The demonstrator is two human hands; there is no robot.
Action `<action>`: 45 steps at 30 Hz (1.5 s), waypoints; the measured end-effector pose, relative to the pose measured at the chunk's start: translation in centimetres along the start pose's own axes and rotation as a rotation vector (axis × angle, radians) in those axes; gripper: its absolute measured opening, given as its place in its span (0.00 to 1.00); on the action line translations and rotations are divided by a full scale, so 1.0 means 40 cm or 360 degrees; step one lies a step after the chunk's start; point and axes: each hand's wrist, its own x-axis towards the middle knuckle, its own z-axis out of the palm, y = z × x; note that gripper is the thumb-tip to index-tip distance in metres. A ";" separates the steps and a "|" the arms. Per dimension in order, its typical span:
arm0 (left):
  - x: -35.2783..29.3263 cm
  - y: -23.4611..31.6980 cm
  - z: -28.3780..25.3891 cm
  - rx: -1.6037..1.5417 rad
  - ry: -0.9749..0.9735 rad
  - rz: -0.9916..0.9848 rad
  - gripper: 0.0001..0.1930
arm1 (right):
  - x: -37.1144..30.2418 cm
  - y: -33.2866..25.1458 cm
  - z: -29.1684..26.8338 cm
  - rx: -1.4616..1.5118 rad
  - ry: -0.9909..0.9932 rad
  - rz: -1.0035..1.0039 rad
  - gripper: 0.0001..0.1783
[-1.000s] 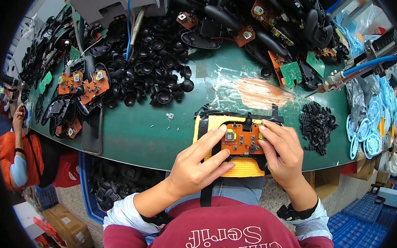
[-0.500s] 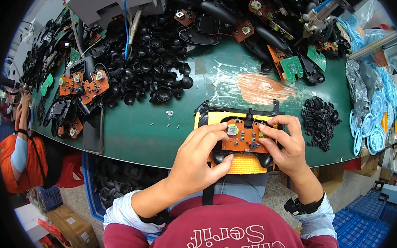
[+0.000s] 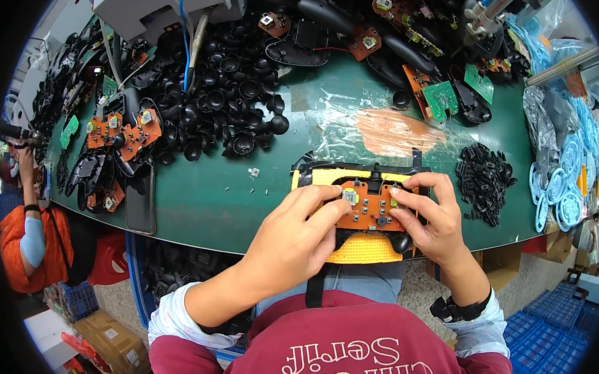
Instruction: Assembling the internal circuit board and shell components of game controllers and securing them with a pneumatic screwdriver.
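An orange circuit board (image 3: 373, 212) with small buttons and two joystick modules lies over a black game controller shell (image 3: 399, 242). The shell rests on a yellow textured pad (image 3: 362, 252) at the table's front edge. My left hand (image 3: 296, 221) is closed at the board's left end, thumb and fingers around the left joystick module. At the other end, my right hand (image 3: 436, 216) pinches the board by the right joystick module, partly covering it. Most of the shell is hidden under the board and my hands.
Black joystick caps (image 3: 216, 101) are heaped at the back left, near a phone (image 3: 141, 202). Small black parts (image 3: 484, 183) form a pile at right. Controller shells and green boards (image 3: 441, 99) crowd the far side. Another person (image 3: 29, 234) works at far left.
My left thumb has moved up from the shell's left grip to the board's left joystick module. The right hand holds nearly the same place.
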 end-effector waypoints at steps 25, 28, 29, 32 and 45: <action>-0.022 -0.005 0.011 -0.0158 0.0179 0.0069 0.21 | 0.007 0.005 -0.007 0.0077 -0.0066 -0.0041 0.19; -0.018 -0.010 0.025 0.0098 0.0169 0.0205 0.14 | 0.007 -0.005 0.000 0.0026 -0.0043 -0.0078 0.21; -0.018 -0.013 0.029 0.0129 0.0179 0.0217 0.14 | 0.008 -0.007 0.003 -0.0024 0.0006 -0.0126 0.23; -0.019 -0.018 0.031 0.0165 0.0176 0.0268 0.14 | 0.019 -0.008 -0.009 -0.0110 -0.0166 -0.0174 0.25; -0.033 -0.066 -0.075 0.0520 0.0833 -0.0078 0.13 | 0.265 -0.074 -0.002 -0.0039 -0.0494 -0.0519 0.19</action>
